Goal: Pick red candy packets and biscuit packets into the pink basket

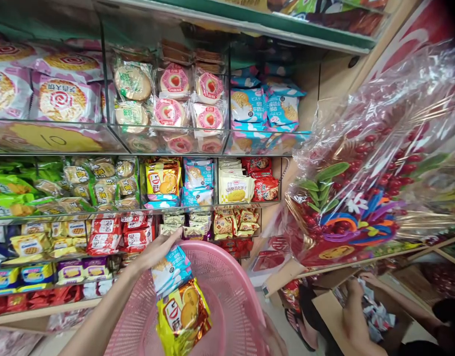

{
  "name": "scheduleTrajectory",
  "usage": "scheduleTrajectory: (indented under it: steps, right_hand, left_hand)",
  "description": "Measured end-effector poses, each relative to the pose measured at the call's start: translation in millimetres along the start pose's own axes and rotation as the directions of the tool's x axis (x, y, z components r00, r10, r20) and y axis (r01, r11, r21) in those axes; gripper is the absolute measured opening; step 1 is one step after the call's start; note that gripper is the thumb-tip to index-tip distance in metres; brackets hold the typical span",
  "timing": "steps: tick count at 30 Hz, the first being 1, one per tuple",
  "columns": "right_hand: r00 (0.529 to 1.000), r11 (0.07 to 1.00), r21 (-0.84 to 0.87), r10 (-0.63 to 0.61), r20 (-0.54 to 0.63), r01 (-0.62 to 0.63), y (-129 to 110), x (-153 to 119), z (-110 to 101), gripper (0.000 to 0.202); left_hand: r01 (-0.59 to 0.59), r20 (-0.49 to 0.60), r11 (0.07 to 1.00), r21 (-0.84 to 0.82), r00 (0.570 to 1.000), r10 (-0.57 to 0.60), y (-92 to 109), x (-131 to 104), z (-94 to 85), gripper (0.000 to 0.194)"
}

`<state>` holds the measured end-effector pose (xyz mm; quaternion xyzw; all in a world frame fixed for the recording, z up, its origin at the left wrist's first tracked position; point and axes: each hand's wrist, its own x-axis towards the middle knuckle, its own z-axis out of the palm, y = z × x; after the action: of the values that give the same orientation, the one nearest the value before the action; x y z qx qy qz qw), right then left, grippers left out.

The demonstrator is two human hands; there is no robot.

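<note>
My left hand (161, 250) reaches over the far left rim of a pink plastic basket (234, 269). Its fingers close on a few blue biscuit packets (171, 269), which overlap the rim. Directly below them, yellow biscuit packets (183, 316) show inside the basket outline; whether these are held too or rest on the bottom, I cannot tell. At the basket's right side is my right hand (273, 336), blurred and partly cut off, apparently against the rim. Its fingers are mostly hidden.
Shelves with clear dividers hold packets: large round biscuits (62, 96), strawberry-labelled biscuits (171, 79), red packets (104, 232). A plastic-wrapped decoration (356, 198) juts in at right. Below it, another person's hands (355, 301) work over a cardboard box (331, 316).
</note>
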<state>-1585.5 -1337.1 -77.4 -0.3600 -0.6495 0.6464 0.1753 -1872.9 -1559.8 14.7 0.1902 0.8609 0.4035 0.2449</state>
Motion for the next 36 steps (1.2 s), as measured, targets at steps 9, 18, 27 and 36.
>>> scheduleTrajectory:
  steps: [9,18,27,36]
  right_hand:
    - [0.997,0.997,-0.055,-0.058,-0.050,0.055,-65.9,81.4,-121.7,0.028]
    - [0.995,0.980,0.176,-0.098,0.008,0.095,-21.6,14.3,42.2,0.042]
    - [0.942,0.929,0.151,-0.333,-0.048,0.337,-63.3,45.4,36.4,0.040]
    - [0.899,0.899,0.000,-0.439,0.009,0.439,-57.6,47.4,53.0,0.035]
  left_hand:
    - [0.019,-0.048,1.000,0.004,0.999,-0.019,-0.2,-12.4,8.6,0.060]
    - [0.017,-0.104,0.998,0.057,0.995,-0.011,10.5,-7.3,-1.6,0.057]
    - [0.017,-0.084,0.997,0.079,0.996,-0.010,5.9,1.3,-10.3,0.057]
    - [0.010,-0.106,0.996,0.083,0.994,-0.001,-10.4,3.9,-13.5,0.057]
